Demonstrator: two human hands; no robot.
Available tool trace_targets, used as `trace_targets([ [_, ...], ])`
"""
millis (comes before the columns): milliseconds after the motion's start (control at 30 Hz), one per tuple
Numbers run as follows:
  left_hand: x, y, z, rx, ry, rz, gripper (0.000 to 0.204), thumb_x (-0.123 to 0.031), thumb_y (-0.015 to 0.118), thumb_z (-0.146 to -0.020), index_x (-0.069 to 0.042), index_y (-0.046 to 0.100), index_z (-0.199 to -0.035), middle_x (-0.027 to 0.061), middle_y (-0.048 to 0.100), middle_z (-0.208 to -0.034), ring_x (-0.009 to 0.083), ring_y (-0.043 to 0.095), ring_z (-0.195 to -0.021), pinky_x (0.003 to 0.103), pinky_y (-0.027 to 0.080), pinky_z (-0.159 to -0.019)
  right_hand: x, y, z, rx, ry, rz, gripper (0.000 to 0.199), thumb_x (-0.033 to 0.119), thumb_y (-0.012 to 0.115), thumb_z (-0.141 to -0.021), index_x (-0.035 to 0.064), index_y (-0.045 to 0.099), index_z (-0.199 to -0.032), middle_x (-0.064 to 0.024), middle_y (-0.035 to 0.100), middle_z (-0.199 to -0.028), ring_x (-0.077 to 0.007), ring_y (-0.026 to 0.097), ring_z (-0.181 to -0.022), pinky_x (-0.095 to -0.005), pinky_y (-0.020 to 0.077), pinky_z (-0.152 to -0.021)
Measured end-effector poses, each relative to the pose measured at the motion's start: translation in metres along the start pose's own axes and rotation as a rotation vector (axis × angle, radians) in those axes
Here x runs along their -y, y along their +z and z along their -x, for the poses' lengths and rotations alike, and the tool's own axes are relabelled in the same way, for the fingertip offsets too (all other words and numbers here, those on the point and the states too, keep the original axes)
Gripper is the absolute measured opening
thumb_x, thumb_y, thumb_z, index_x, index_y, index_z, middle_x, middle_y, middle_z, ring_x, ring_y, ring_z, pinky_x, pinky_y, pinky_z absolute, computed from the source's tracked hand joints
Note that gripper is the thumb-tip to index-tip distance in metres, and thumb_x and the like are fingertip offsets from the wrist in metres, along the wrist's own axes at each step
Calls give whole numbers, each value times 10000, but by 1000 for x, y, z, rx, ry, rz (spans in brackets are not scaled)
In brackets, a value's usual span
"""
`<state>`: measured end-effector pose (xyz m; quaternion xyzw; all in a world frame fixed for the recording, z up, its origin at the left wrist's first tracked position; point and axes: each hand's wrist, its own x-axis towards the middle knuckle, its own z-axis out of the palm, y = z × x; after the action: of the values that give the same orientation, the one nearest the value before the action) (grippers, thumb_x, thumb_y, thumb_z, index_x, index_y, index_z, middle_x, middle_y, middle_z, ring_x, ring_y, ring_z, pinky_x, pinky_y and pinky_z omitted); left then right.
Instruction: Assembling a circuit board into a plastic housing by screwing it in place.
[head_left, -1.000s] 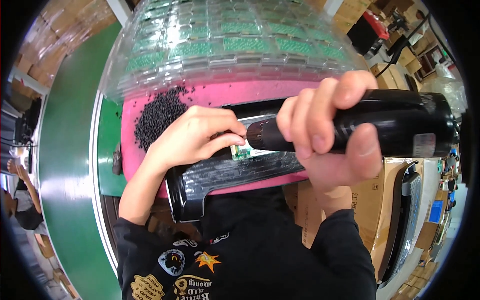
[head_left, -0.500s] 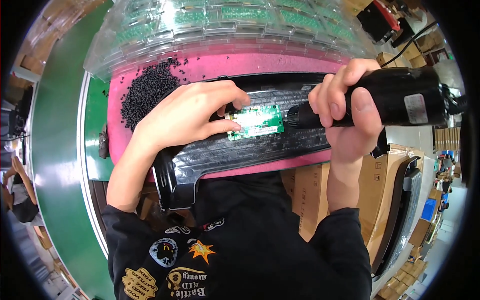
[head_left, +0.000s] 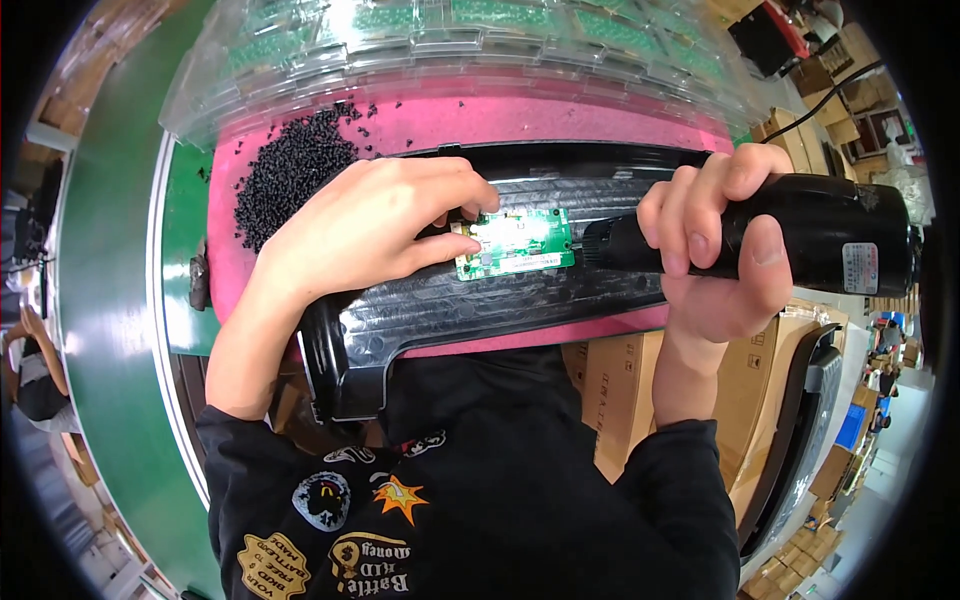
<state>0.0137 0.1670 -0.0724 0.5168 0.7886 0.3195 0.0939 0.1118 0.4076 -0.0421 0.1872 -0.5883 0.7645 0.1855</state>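
Note:
A green circuit board [head_left: 535,240] lies in a long, shiny black plastic housing [head_left: 440,318], glare on its middle. My left hand [head_left: 385,215] reaches over the housing, thumb and bent fingers closed about the board's left end; part of that end is hidden beneath them. Wrapped in my right hand [head_left: 715,225] is a black electric screwdriver [head_left: 830,225], held nearly level with its nose pointing left at the board's right edge. Whether the tip touches a screw there is too small to tell.
The housing rests on a pink mat [head_left: 480,118]. A heap of small black screws [head_left: 290,175] sits behind my left hand. Stacked clear plastic trays [head_left: 440,60] with green boards stand at the back. Cardboard boxes [head_left: 625,400] are at the lower right, beside a green bench surface [head_left: 115,300].
My right hand and the screwdriver have shifted right and slightly down, its rear end tilting lower. The left hand stays at the circuit board.

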Motion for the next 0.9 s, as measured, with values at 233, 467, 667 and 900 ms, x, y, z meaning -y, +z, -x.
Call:
trace_targets([
  [233,-2,-2,1,-30,15,-26,278,-105,771,-789,-16,664,-1030,86,666,-912,251,674,-762,352,543,-679,-7,3,-3,-9,16,49,303,329,612,-895,78,491,-1013,12,472,-632,-99,419,-487,-278,371,-500],
  [467,-8,-19,1,-401,114,-93,124,-1,730,-801,2,683,-915,79,684,-865,185,630,-718,287,476,-613,-11,11,-8,42,37,45,301,314,627,-902,74,478,-1007,16,439,-622,-79,374,-462,-252,338,-476],
  [667,10,-24,6,-330,-104,-279,213,-69,732,-821,6,654,-1004,116,667,-919,271,636,-834,352,500,-744,-15,17,-11,41,20,119,314,317,633,-920,68,499,-1055,17,440,-626,-78,366,-457,-256,321,-462],
  [900,5,-20,10,-11,-162,-260,215,-99,712,-805,14,605,-952,186,626,-915,398,625,-918,457,504,-788,6,-15,-30,-382,363,-307,192,230,597,-983,47,556,-1025,7,508,-779,-108,501,-679,-303,466,-720],
])
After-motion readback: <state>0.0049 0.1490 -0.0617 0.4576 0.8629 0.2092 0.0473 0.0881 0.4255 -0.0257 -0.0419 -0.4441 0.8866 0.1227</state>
